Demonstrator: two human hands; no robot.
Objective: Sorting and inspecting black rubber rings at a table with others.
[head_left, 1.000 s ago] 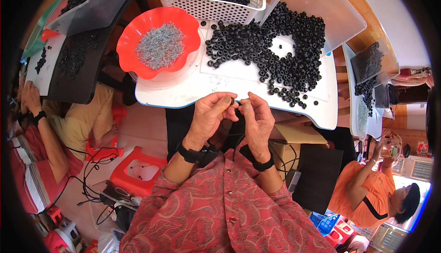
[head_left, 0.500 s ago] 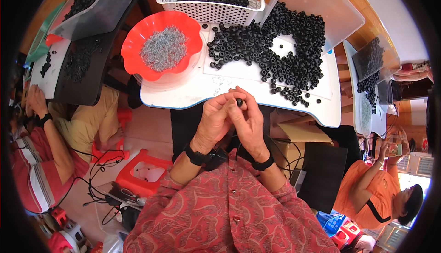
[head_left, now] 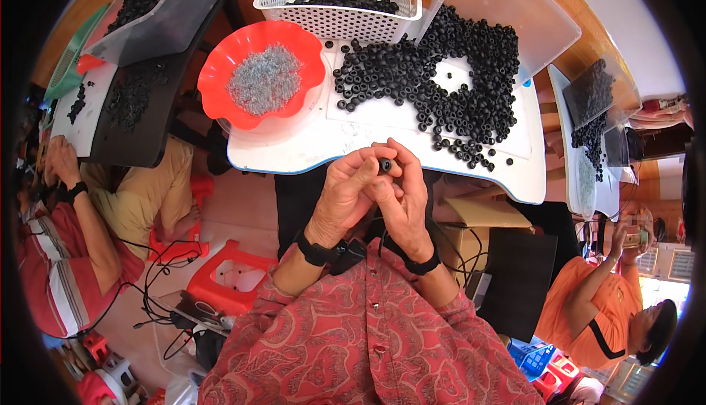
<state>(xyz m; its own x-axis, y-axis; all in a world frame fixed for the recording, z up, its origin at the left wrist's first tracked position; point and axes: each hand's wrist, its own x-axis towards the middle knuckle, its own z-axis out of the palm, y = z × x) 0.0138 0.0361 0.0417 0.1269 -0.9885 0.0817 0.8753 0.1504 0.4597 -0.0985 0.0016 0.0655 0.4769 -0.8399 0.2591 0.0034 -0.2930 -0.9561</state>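
Observation:
Over the near edge of the white table [head_left: 283, 146], my two hands meet in front of my shirt. Between their fingertips is a small black ring-shaped part [head_left: 384, 164], its hole facing up. My left hand [head_left: 340, 193] pinches it with thumb and curled fingers. My right hand [head_left: 404, 210] closes on its other side, thumb bent inward and index finger stretched up beyond the part. Past my fingers lies a wide heap of similar black parts [head_left: 390, 67]. A red wavy-rimmed bowl [head_left: 213, 74] at the left holds many tiny clear-grey pieces [head_left: 265, 78].
At the back stands a white perforated basket [head_left: 334, 19] with more black parts. Beside it, a translucent bin [head_left: 515, 8] is tipped over the heap. A red stool [head_left: 220, 280], cables [head_left: 151, 306] and a cardboard box [head_left: 471, 239] lie below. People sit at tables left and right.
The fingers of my right hand have straightened and spread from the thumb. The black part shows more of its hole. At the right, the other person's head and arms have shifted slightly.

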